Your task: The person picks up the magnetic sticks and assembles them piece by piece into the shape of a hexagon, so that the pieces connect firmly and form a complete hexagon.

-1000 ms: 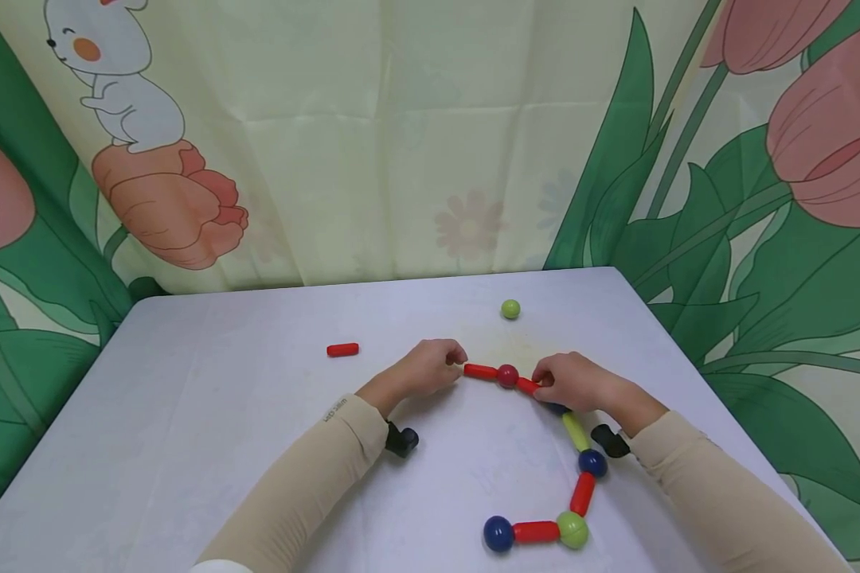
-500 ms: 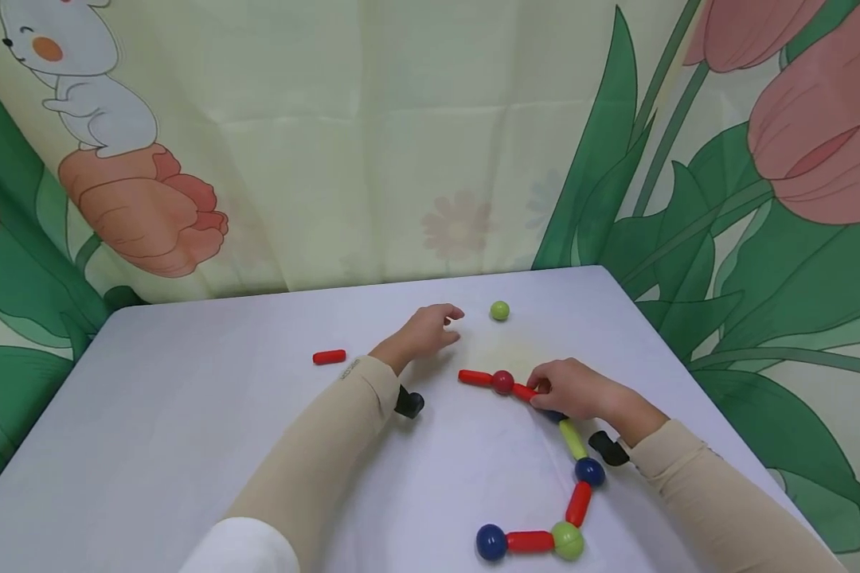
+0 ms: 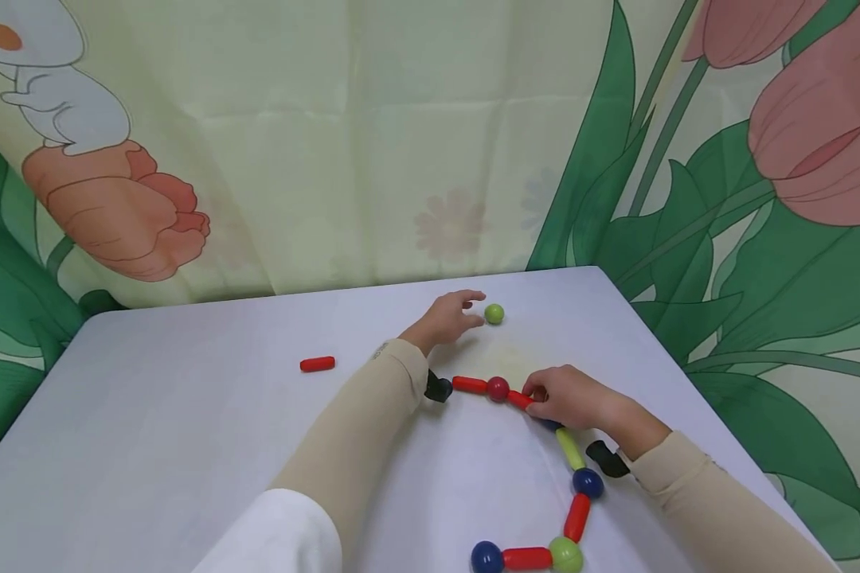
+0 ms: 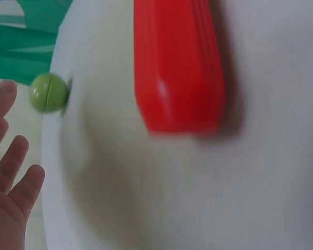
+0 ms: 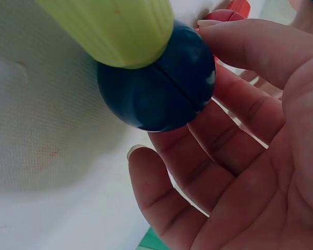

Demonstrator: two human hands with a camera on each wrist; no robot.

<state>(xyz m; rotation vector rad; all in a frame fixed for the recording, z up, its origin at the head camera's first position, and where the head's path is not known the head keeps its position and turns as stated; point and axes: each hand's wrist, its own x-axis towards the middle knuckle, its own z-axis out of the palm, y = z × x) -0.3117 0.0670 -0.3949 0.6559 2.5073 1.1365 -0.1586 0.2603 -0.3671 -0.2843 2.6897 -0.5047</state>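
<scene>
My left hand (image 3: 447, 318) reaches over the back of the table, thumb and fingers spread, just left of a loose light-green ball (image 3: 494, 313). A gap still shows between hand and ball. My right hand (image 3: 573, 398) pinches a red rod (image 3: 519, 399) in a chain of rods and balls. Its fingers lie behind a dark blue ball (image 5: 156, 83), which the hand partly hides in the head view. Left of the pinched rod come a red ball (image 3: 498, 389) and a red end rod (image 3: 469, 385). A yellow-green rod (image 5: 120, 31) joins the blue ball's other side.
The chain curves on through a second blue ball (image 3: 588, 483), a red rod (image 3: 576, 518), a green ball (image 3: 566, 555), another red rod (image 3: 527, 559) and a blue end ball (image 3: 487, 557). A loose red rod (image 3: 318, 364) lies left on the white table (image 3: 186, 430).
My left hand has left the chain's red end rod, opened, and moved up and right to beside the green ball. The right hand keeps its pinch. The head view has shifted slightly.
</scene>
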